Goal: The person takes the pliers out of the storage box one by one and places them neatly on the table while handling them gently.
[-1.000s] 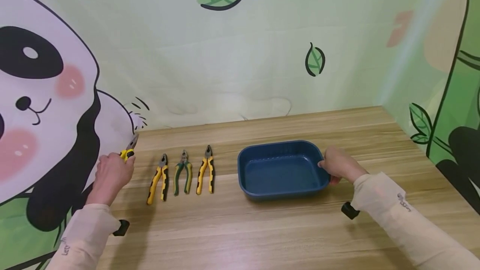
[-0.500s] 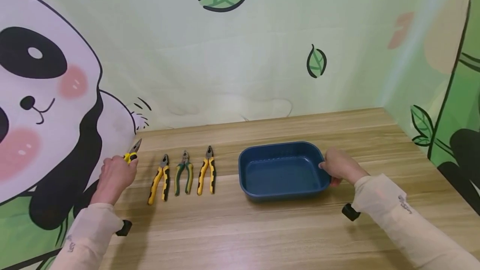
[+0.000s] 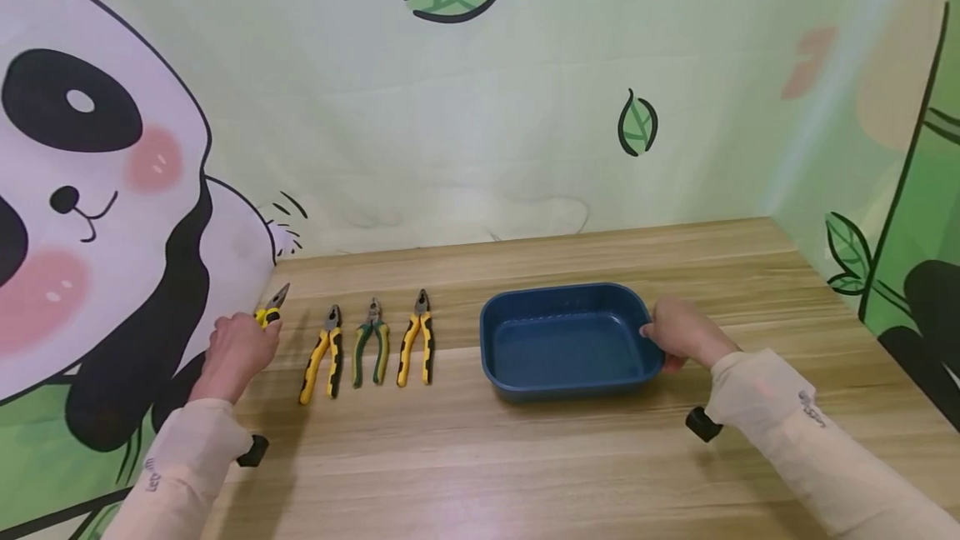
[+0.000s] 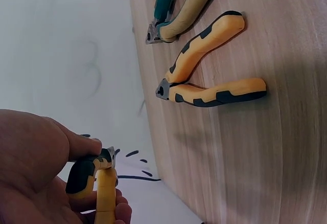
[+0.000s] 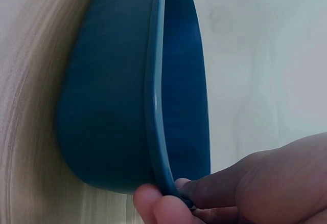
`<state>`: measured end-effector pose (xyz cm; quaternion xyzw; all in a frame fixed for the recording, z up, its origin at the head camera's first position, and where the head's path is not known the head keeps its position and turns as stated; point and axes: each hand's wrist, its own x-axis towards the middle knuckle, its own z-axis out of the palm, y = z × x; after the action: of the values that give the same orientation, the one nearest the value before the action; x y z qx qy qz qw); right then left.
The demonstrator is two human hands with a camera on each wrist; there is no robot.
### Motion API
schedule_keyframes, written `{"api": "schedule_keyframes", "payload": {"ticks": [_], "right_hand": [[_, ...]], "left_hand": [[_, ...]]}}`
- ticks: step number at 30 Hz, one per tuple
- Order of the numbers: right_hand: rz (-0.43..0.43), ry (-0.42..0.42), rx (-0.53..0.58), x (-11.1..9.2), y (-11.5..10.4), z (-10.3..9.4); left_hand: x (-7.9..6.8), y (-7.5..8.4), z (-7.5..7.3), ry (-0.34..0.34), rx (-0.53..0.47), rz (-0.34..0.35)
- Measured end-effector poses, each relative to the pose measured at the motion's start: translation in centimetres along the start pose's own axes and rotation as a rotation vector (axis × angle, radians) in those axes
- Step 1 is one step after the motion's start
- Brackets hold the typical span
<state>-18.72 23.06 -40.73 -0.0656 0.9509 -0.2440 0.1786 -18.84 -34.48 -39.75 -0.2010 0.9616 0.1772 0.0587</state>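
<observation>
At the table's left side my left hand (image 3: 242,350) grips a pair of pliers (image 3: 273,305) with yellow and black handles, its grey jaws pointing up and to the right. In the left wrist view the fingers wrap round the handles (image 4: 105,196). My right hand (image 3: 684,330) pinches the right rim of a blue rectangular basin (image 3: 570,344), thumb inside and fingers outside in the right wrist view. Nothing lies in the basin. Between the hands, yellow-black pliers (image 3: 321,354), green-handled pliers (image 3: 372,342) and another yellow-black pair (image 3: 417,338) lie in a row, handles spread.
The wood-grain table (image 3: 480,457) meets a cloth backdrop (image 3: 360,107) printed with a panda and leaves at its back. A second printed cloth wall (image 3: 892,190) bounds the right side. Black wrist-worn pieces (image 3: 703,423) hang below both wrists.
The left hand and its pliers shift slightly right in the head view, while the whole scene drifts a little right too. The right hand keeps its hold on the basin rim.
</observation>
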Motion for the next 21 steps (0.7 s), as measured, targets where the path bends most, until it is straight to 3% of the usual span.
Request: {"api": "schedule_keyframes", "payload": {"ticks": [10, 21], "right_hand": [[0.01, -0.009, 0.019, 0.1, 0.0, 0.1], [0.011, 0.004, 0.016, 0.2, 0.3, 0.2]], "left_hand": [[0.3, 0.0, 0.5, -0.027, 0.012, 0.043], [0.7, -0.2, 1.4, -0.081, 0.029, 0.017]]}}
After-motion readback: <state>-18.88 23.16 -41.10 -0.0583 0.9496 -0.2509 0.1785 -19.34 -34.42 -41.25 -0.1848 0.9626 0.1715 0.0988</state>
